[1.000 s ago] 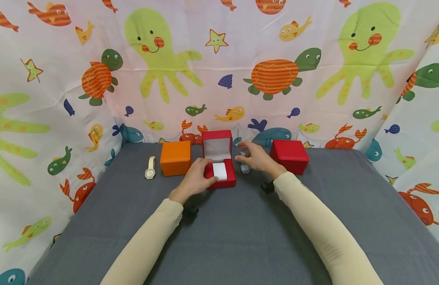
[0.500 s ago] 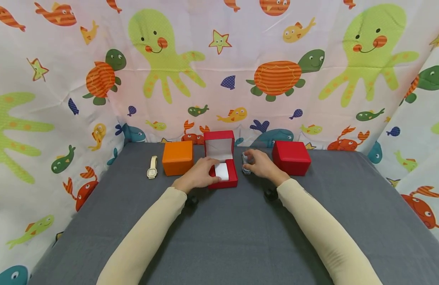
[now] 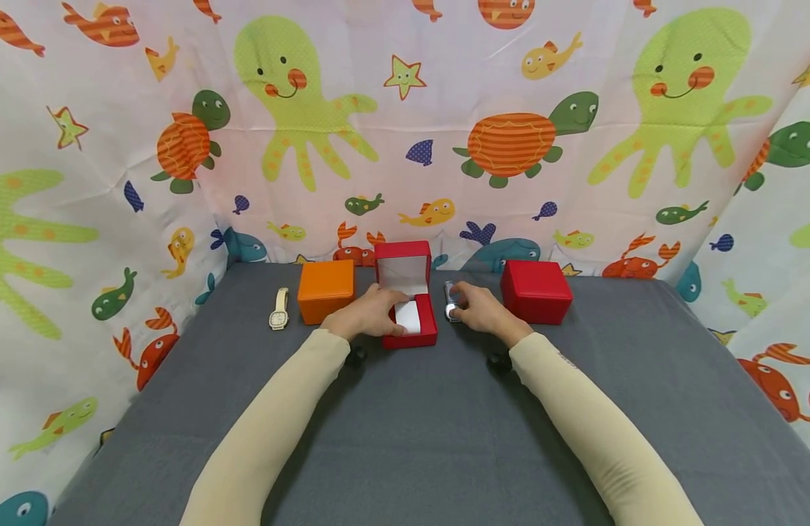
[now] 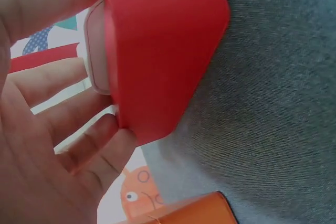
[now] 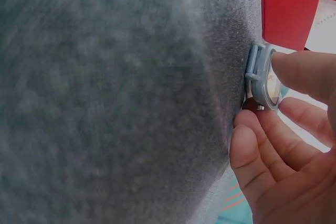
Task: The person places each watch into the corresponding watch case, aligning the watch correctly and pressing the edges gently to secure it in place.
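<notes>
In the head view an open red watch box (image 3: 411, 340) stands at the middle, its white cushion (image 3: 407, 317) inside. My left hand (image 3: 370, 310) grips it from the left, thumb at the front rim and fingers behind, as the left wrist view shows with the box side (image 4: 157, 51). To its right a grey wristwatch (image 3: 451, 308) lies lengthwise on the cloth. My right hand (image 3: 481, 310) pinches its case; in the right wrist view the thumb lies on the watch (image 5: 261, 74) face and fingertips meet its edge. Part of the strap is hidden by the fingers.
A closed orange box (image 3: 326, 292) stands left of the red one, with a cream-strapped watch (image 3: 279, 310) beyond it. A closed red box (image 3: 537, 292) is just right of my right hand. Behind the grey cloth (image 3: 418, 438) hangs a printed curtain (image 3: 391, 212).
My right hand has come down from above the grey watch and its fingers have closed on the case. The left hand stays at the open red box, shifting slightly.
</notes>
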The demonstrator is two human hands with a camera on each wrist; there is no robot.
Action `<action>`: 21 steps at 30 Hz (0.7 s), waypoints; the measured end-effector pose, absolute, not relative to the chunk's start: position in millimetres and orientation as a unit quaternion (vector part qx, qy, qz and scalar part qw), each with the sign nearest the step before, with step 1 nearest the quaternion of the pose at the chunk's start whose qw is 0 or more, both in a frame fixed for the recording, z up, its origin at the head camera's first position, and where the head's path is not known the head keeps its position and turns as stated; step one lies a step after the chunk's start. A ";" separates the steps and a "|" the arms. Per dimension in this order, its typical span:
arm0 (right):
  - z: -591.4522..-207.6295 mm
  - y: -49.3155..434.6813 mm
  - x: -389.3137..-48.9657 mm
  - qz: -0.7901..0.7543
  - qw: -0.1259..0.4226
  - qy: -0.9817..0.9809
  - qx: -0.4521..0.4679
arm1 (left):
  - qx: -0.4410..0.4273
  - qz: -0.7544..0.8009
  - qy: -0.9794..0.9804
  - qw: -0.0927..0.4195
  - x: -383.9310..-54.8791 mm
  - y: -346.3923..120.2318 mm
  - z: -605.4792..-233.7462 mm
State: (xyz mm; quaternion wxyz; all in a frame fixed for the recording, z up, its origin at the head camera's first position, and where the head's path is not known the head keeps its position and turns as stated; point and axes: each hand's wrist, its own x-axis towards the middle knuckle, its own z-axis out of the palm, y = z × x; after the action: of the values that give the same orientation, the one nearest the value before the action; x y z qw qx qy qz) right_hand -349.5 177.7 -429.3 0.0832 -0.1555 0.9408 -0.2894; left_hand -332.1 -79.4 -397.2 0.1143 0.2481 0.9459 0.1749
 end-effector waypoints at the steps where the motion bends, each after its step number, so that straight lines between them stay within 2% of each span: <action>1: -429.4 177.4 -349.1 -0.290 0.083 0.941 -0.155 | 0.249 0.172 0.946 0.115 -332.2 -78.9 -396.2; 11: -430.6 174.3 -345.8 -0.306 0.046 0.936 -0.167 | 0.261 0.185 0.945 0.072 -331.7 -77.3 -401.6; 21: -427.0 167.8 -335.2 -0.354 0.011 0.915 -0.192 | 0.274 0.269 0.923 -0.013 -318.4 -83.7 -411.8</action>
State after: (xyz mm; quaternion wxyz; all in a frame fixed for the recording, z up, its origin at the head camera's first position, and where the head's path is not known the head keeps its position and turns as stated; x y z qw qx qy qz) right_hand -335.2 167.8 -427.0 0.0114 -0.1917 0.9155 -0.3535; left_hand -318.4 -83.7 -411.8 -0.0128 0.2741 0.9233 0.2689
